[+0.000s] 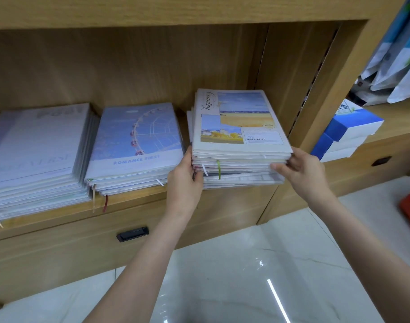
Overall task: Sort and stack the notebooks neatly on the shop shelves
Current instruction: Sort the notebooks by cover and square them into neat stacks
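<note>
- The wooden shelf [134, 201] runs across the middle of the frame and carries three stacks of notebooks side by side
- The right stack [240, 141], right of centre, has a cover on top with field and sky photos and the word "NICETIMEING"; its lower books jut out past the shelf's front edge and are less even than the upper ones
- The left hand [184, 180] holds the near left corner of that stack, fingers curled round the edges of the books, thumb up along the left side
- The right hand [304, 173] pinches the near right corner, thumb on the front edge, the other fingers tucked beneath the upper books
- A green ribbon [218, 169] and some white ribbons hang from the front of this stack
- The middle stack [135, 148], just beside it with a narrow gap, shows a Ferris wheel cover reading "ROMANCE FIRST"; a red and a pale ribbon hang over the shelf edge
- The left stack [36, 150], at the left edge of the frame, has a pale, washed-out cover
- Below the shelf is a drawer front with a black handle [132, 234]
- At the right edge blue and white boxes [348, 129] sit stacked on a lower shelf, with packaged goods [395, 57] standing above them
- The floor [246, 276] is glossy pale tile
</note>
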The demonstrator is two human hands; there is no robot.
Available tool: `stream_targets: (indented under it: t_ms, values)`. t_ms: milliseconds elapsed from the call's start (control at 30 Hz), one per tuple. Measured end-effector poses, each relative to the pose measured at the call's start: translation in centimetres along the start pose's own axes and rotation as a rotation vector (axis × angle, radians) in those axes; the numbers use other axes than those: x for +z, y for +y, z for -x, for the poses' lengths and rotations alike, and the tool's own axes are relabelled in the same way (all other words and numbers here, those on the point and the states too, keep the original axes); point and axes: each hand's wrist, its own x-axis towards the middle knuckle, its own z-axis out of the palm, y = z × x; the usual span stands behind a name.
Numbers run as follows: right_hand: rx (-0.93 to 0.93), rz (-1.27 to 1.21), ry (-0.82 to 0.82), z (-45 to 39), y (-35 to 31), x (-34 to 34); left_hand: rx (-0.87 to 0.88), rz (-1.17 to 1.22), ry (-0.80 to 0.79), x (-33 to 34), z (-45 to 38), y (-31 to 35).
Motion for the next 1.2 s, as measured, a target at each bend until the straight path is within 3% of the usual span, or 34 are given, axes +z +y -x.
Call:
stream_targets:
  t_ms: [233, 600, 767, 867, 1200]
  values:
    - [-0.029, 0.141, -0.012, -0.2, 0.4, -0.2, 0.056, -0.212, 0.071, 0.2, 0.2, 0.3]
    - [-0.029, -0.069, 0.044, -0.1, 1.2, 0.0, 0.081, -0.189, 0.082, 0.3, 0.3, 0.0]
    - [0.001, -0.183, -0.122, -0.2, 0.7, -0.6, 0.013, -0.046, -0.054, 0.0, 0.3, -0.3]
    - [0.026, -0.266, -0.117, -0.4, -0.2, -0.1, -0.04, 0.007, -0.167, -0.1, 0.2, 0.1]
    - [0.104, -0.295, -0.257, -2.3, -0.4, -1.4, -0.04, -0.175, -0.135, 0.5, 2.3, 1.6]
